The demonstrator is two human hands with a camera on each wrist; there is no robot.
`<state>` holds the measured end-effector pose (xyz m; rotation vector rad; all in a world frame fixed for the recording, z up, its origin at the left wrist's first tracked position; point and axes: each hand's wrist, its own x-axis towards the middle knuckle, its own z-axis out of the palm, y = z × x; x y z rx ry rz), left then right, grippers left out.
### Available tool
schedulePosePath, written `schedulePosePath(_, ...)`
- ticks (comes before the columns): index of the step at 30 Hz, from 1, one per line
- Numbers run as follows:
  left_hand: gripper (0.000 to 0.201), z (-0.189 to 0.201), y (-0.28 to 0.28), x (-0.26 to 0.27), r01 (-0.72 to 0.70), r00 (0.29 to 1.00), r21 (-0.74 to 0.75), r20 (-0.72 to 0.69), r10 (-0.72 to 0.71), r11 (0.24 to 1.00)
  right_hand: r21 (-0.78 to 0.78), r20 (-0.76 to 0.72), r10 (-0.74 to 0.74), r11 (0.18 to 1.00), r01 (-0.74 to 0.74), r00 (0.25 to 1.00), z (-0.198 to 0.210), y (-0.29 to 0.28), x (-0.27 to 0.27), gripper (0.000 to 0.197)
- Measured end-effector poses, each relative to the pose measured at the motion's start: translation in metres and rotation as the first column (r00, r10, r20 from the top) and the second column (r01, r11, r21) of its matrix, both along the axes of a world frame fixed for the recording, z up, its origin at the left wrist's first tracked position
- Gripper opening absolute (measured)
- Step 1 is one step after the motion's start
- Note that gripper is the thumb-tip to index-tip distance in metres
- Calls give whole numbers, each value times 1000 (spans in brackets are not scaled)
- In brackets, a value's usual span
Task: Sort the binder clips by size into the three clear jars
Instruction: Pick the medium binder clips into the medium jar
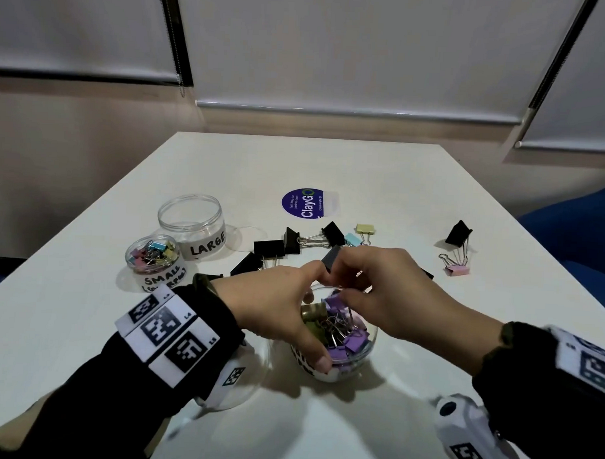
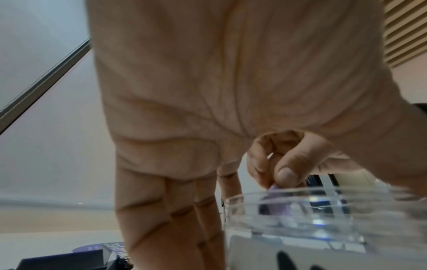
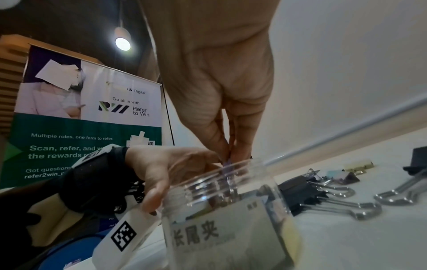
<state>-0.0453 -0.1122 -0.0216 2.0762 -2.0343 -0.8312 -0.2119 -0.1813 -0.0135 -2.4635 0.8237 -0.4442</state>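
Right wrist view: a purple clip (image 3: 228, 164) is pinched narrowly between the fingers (image 3: 242, 146) of the right hand (image 1: 391, 294), just above the mouth of the near jar (image 3: 231, 219). The left hand (image 1: 284, 307) curls round that jar's side, thumb on its wall. Black clips (image 1: 269, 247) lie on the white table (image 1: 398, 184), beyond them the jar marked LARGE (image 1: 191, 225) and, beside it, the small jar (image 1: 152, 258). Window blinds (image 1: 335, 41) hang behind.

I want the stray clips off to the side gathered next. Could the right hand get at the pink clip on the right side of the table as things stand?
Probably yes, once it lets go. The pink clip lies in the open on the table, with only a black clip behind it. But the right hand is over the near jar, its fingers pinching a purple clip.
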Motion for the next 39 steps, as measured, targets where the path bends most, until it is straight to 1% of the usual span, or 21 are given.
schedulePosePath(3, 91, -1, 0, 1, -9, 1000, 4, 1, 9, 1000, -19, 83, -73, 997, 74, 994, -6, 0, 2, 17)
schedulePosePath(6, 93, 1, 1, 0, -7, 1000, -6, 7, 7, 1000, -48, 133, -86, 995, 93, 987, -10, 1, 3, 13)
schedulePosePath(7, 93, 1, 1, 0, -6, 1000, -6, 9, 6, 1000, -104, 119, -67, 991, 80, 991, -12, 2, 4, 10)
schedulePosePath(8, 92, 0, 2, -1, -3, 1000, -8, 8, 3, 1000, -200, 82, -39, 978, 55, 996, -12, 4, 3, 6)
schedulePosePath(10, 92, 0, 2, -1, 3, 1000, -9, 4, -2, 1000, -417, -26, -19, 909, 6, 999, -10, 8, 2, 1)
schedulePosePath(11, 95, 1, 3, -1, -1, 1000, -6, 2, 1, 1000, -468, -76, -34, 884, -6, 997, -7, 8, 2, 1)
schedulePosePath(12, 99, 2, 3, 0, -5, 1000, -3, 1, 5, 1000, -472, -125, -57, 882, -9, 991, -4, 6, 2, 3)
schedulePosePath(14, 105, 3, 5, 0, -4, 1000, -13, 5, 4, 1000, -390, -205, -125, 920, 36, 971, 3, -4, -1, 11)
schedulePosePath(17, 104, 3, 9, 0, 21, 1000, -65, -2, -21, 998, -259, -260, -236, 951, 167, 937, 16, -30, -10, 9)
schedulePosePath(19, 95, 4, 11, -2, 56, 998, -106, 1, -56, 993, -205, -286, -270, 955, 216, 920, 20, -50, -13, 10)
schedulePosePath(22, 72, 7, 8, -5, 129, 992, -146, 27, -127, 981, -162, -340, -282, 957, 240, 897, 17, -76, -10, 18)
schedulePosePath(24, 62, 7, 6, -7, 166, 986, -145, 40, -162, 975, -179, -398, -270, 960, 214, 877, 11, -89, -4, 16)
schedulePosePath(25, 60, 7, 4, -7, 185, 982, -132, 57, -179, 974, -184, -433, -257, 963, 195, 864, 9, -94, 0, 15)
schedulePosePath(26, 61, 6, 3, -7, 203, 978, -117, 79, -195, 972, -186, -466, -236, 968, 166, 853, 8, -97, 4, 18)
schedulePosePath(29, 68, 5, 2, -6, 214, 969, -93, 147, -199, 972, -180, -553, -143, 982, 50, 821, 5, -104, 17, 40)
schedulePosePath(31, 72, 5, 4, -5, 197, 968, -101, 175, -177, 975, -183, -585, -104, 983, -6, 804, 0, -107, 24, 48)
schedulePosePath(32, 73, 5, 5, -4, 189, 968, -105, 189, -167, 976, -194, -598, -99, 981, -24, 795, -4, -108, 27, 47)
schedulePosePath(35, 80, 4, 9, -2, 168, 964, -115, 224, -139, 979, -238, -612, -122, 971, -35, 782, -12, -110, 31, 28)
schedulePosePath(39, 89, 2, 13, 2, 140, 967, -119, 231, -110, 983, -300, -630, -161, 953, -47, 759, -14, -111, 32, 21)
